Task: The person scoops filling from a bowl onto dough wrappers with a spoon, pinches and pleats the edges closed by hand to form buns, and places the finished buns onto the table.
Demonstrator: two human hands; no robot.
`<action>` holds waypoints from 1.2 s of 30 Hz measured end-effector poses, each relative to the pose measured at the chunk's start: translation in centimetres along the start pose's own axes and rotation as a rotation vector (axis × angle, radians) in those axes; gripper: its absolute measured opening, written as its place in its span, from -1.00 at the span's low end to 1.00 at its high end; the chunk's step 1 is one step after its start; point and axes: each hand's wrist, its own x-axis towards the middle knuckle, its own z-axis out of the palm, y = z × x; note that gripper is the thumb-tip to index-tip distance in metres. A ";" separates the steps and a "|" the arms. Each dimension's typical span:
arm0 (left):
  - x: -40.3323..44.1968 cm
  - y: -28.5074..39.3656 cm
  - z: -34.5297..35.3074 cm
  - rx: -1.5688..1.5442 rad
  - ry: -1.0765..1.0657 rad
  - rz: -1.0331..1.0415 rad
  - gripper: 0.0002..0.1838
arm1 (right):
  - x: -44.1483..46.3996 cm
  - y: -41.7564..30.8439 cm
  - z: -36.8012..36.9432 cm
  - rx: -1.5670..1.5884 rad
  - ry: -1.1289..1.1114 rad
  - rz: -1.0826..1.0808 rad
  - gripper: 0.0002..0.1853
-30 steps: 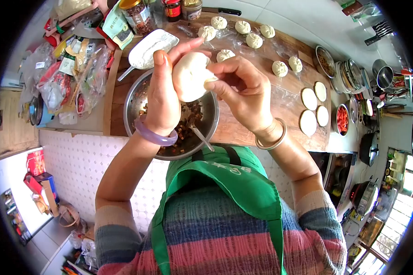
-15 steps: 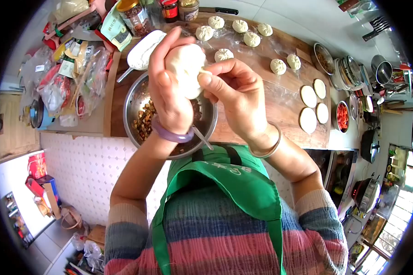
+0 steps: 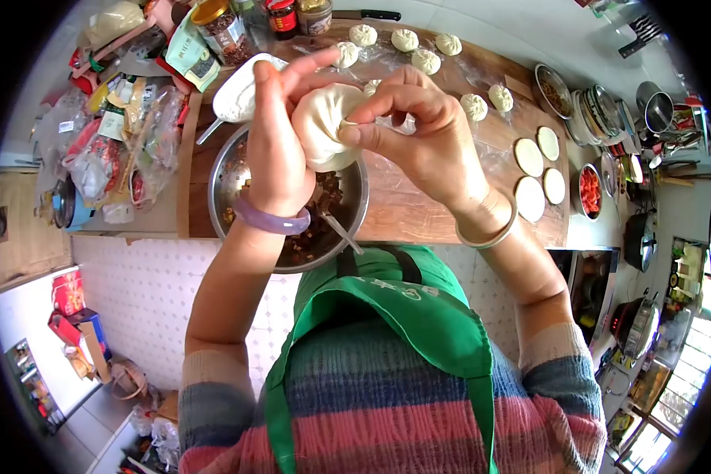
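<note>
A pleated white bun point(image 3: 324, 134) is held up above a steel bowl point(image 3: 361, 207) of chopped brown filling. My left hand point(image 3: 280, 150), with a purple bangle at the wrist, cups the bun from the left side, fingers curved behind it. On its other side my right hand point(image 3: 419, 130) pinches the gathered dough at the centre of the pleats between thumb and forefinger. A spoon point(image 3: 341, 231) leans in the bowl with its handle toward me. Several round flat dough wrappers point(image 3: 528, 157) lie on the board at the right.
Several finished buns point(image 3: 426, 62) sit along the back of the wooden board point(image 3: 419, 213). A white flour container with a scoop handle point(image 3: 241, 95) stands behind the bowl. Jars point(image 3: 223, 31) and a knife point(image 3: 371, 14) are at the back edge. A bowl of red pieces point(image 3: 589, 192) is at the right.
The bun has turned in my hands, and its pleats now face the camera, gathered at the pinch. My right wrist has swung outward to the right. My left hand has shifted slightly left.
</note>
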 end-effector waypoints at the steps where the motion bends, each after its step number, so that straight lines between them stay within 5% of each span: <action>1: 0.0 -0.2 0.0 -0.040 -0.028 -0.089 -0.19 | 0.2 0.1 -0.4 -0.025 -0.037 -0.033 -0.86; 6: 0.9 -1.9 -0.8 -0.175 -0.245 -0.494 -0.13 | 1.3 0.1 -2.7 -0.121 -0.264 -0.243 -0.85; 11: 1.4 -2.9 -0.6 -0.368 -0.677 -0.671 -0.11 | 2.1 -0.4 -4.1 -0.071 -0.540 -0.252 -0.84; 13: 1.4 -2.4 0.4 -0.265 -0.654 -0.697 -0.03 | 2.1 -0.7 -4.6 -0.067 -0.623 -0.243 -0.83; 16: 2.1 -4.6 -0.1 -0.212 -0.742 -0.755 0.13 | 2.4 0.1 -5.0 -0.261 -0.577 -0.668 -0.80; 19: 2.5 -4.8 0.9 -0.306 -0.780 -0.838 0.24 | 1.6 1.2 -5.5 -0.320 -0.581 -0.739 -0.74; 22: 2.6 -7.2 0.9 -0.519 -0.802 -0.917 0.07 | 1.1 2.3 -6.5 -0.398 -0.595 -0.759 -0.67; 26: 3.1 -8.5 1.3 -0.442 -0.867 -0.977 0.30 | 0.5 3.9 -8.1 -0.444 -0.605 -0.701 -0.64; 30: 3.4 -9.5 2.1 -0.514 -0.507 -0.963 0.21 | -0.6 5.6 -8.8 -0.460 -0.463 -0.629 -0.55; 36: 3.6 -12.7 4.4 -0.655 -0.124 -0.910 -0.04 | -4.6 11.1 -8.9 -0.224 -0.307 -0.109 -0.38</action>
